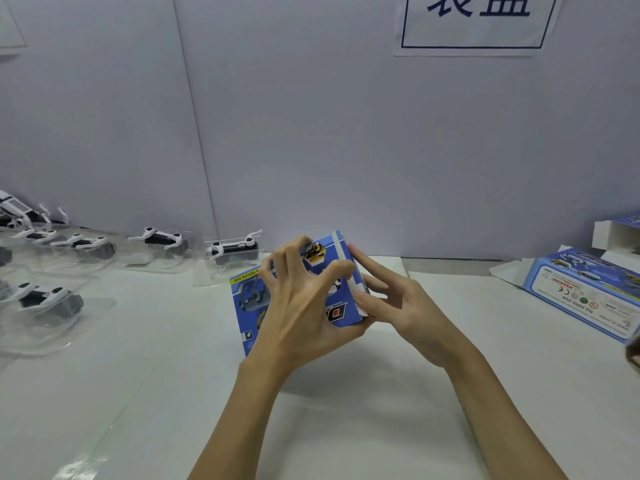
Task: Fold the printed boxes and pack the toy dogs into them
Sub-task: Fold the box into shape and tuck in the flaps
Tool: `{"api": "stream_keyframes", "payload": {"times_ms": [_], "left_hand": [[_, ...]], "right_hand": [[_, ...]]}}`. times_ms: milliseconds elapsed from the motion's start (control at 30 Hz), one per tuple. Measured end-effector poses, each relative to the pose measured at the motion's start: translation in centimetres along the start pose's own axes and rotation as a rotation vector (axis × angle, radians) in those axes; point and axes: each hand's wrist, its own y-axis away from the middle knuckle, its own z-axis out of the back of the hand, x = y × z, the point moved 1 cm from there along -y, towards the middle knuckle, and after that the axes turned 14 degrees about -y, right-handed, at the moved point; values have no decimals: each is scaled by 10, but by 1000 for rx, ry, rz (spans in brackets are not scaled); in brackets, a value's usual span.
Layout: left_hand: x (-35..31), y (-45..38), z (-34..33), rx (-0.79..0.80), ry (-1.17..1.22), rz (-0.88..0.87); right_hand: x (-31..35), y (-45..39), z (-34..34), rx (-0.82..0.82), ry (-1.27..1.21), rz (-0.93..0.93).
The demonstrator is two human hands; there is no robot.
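Where the white table [346, 427] meets the pale wall: printed box [346, 308], glossy blue card, squared up, held just above the surface at centre. Left hand [298, 306] over its near face, fingers [289, 251] spread and curled across the top edge, thumb hooked on the print (grip firm, box half hidden). Right hand [405, 306] at the right end, fingers [363, 261] straight and close together, pressing flat on the white-edged end flap. Toy dogs [233, 249], black-and-white hard plastic, each seated in a clear blister tray, rowed along the left back edge; another toy dog [48, 297] nearer, blurred. Second box [585, 289], same blue card, lying on its side far right, end flaps open, white inside showing. Paper sign [478, 22] on wall, dark-blue border.
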Motion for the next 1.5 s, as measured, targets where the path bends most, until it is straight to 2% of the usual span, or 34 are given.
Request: {"api": "stream_keyframes", "payload": {"times_ms": [200,567,767,967,1500], "left_hand": [[0,2,-2,9,38,32],[1,7,-6,-34,65,40],[-8,8,-9,-47,26,-9],[-5,9,-6,-30,-15,6],[-9,6,-7,-32,-44,-9]], "right_hand": [[-3,-2,-6,-44,42,32],[-5,-3,-2,-42,46,-28],[-11,-4,-1,-183,7,-3],[-15,-6,-7,-223,1,38],[-9,-5,-2,-114,9,-12]]}}
